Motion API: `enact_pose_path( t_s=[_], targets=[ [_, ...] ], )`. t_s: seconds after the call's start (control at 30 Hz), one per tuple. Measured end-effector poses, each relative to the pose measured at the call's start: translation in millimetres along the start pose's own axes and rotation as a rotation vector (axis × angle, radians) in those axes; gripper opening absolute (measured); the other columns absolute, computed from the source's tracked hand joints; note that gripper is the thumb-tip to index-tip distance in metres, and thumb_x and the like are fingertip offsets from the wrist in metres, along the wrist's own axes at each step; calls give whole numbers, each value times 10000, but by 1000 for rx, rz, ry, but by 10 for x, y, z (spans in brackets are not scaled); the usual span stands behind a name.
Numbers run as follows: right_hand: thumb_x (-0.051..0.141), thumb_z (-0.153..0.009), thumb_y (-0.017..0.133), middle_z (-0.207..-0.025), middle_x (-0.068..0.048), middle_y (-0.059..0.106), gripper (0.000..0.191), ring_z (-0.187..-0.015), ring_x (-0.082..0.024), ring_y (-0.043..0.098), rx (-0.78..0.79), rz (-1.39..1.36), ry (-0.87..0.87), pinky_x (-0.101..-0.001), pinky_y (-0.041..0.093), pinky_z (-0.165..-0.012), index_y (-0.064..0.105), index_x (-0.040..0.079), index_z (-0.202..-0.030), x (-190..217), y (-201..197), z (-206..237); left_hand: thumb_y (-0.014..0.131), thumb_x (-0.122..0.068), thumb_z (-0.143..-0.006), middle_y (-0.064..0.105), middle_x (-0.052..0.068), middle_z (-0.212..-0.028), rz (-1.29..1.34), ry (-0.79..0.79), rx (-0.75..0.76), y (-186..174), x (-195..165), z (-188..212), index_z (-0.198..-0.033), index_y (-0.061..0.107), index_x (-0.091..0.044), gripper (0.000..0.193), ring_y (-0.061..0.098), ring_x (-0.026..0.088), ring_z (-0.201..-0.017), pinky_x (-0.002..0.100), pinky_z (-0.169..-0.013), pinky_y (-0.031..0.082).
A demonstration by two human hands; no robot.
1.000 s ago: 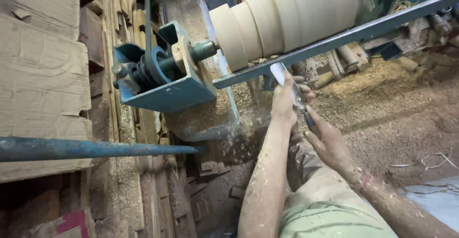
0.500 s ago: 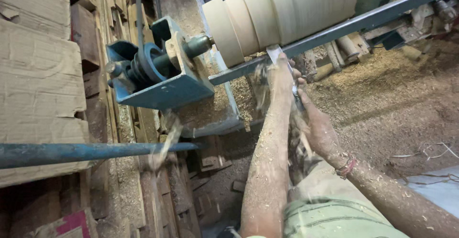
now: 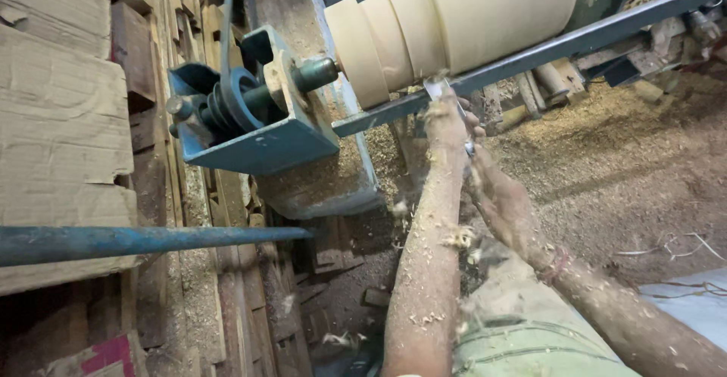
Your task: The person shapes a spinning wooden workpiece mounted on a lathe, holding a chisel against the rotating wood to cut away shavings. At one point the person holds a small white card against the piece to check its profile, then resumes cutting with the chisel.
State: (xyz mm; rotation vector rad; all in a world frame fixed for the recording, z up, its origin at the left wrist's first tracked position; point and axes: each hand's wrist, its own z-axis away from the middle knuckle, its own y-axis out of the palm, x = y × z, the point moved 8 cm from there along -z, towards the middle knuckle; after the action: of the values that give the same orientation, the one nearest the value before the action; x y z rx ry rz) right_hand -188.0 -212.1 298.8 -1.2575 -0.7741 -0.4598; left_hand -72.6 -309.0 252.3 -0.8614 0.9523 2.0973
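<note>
Head view shows a pale wooden cylinder (image 3: 454, 25) mounted on a lathe, stepped at its left end into narrower rings and smooth along its wide body. It sits just above and beyond the left hand (image 3: 448, 119), with a blue steel tool rest bar (image 3: 575, 42) running between hand and wood. A metal chisel (image 3: 436, 89) pokes up from the left hand's fingers, its bright tip lying over the bar and meeting the underside of the wood. The left hand is curled tight around the chisel near its tip, dusted with chips, pressed against the bar. The right hand (image 3: 500, 199) sits lower and nearer the body, just right of the left forearm; it is closed on the chisel's rear part, though the grip is partly hidden by shavings. Left of both hands stands the blue pulley bracket (image 3: 250, 131). Sawdust (image 3: 621, 157) covers the floor to the right of the hands.
</note>
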Motion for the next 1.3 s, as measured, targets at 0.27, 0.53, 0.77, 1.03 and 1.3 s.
enact_pose_path(
  t_s=[0.27,0.53,0.77,1.03,1.3],
  targets=[
    [163,-985,546,-960,-106,706,738,-718,-206,617,46,-255,201,-349,529,-613,320,255,-1681,-379,88,-42,527,-474,-1022,548,52,-586,126,103,53,34,-62,31,-997,605,-110,373,526,137,-425,284,-351,454],
    [21,-870,602,-1005,-143,711,899,-753,-173,643,22,-13,-161,-311,541,-739,276,206,-1687,-243,0,-48,569,-394,-1068,622,-30,-775,256,171,7,-11,-19,-164,-1122,630,-93,313,526,95,-514,258,-416,454],
    [29,-885,566,-933,-90,674,853,-645,-193,580,142,25,14,-324,544,-580,275,287,-1644,-167,-86,-153,481,-399,-1054,573,62,-635,23,45,-42,-42,-229,117,-1048,623,-54,373,564,175,-452,298,-350,440],
    [167,-955,638,-849,-161,722,826,-706,-272,652,262,161,107,-375,572,-682,248,273,-1676,-192,-317,-194,426,-409,-1099,560,58,-646,195,60,-65,39,-184,129,-1089,562,-42,391,548,165,-464,294,-393,479],
    [85,-885,649,-895,-130,703,836,-754,-232,686,133,82,-107,-362,554,-733,296,211,-1632,14,-378,-142,460,-379,-1098,516,66,-586,268,102,-88,44,-12,-72,-1033,532,-14,378,501,171,-389,303,-343,428]
  ],
)
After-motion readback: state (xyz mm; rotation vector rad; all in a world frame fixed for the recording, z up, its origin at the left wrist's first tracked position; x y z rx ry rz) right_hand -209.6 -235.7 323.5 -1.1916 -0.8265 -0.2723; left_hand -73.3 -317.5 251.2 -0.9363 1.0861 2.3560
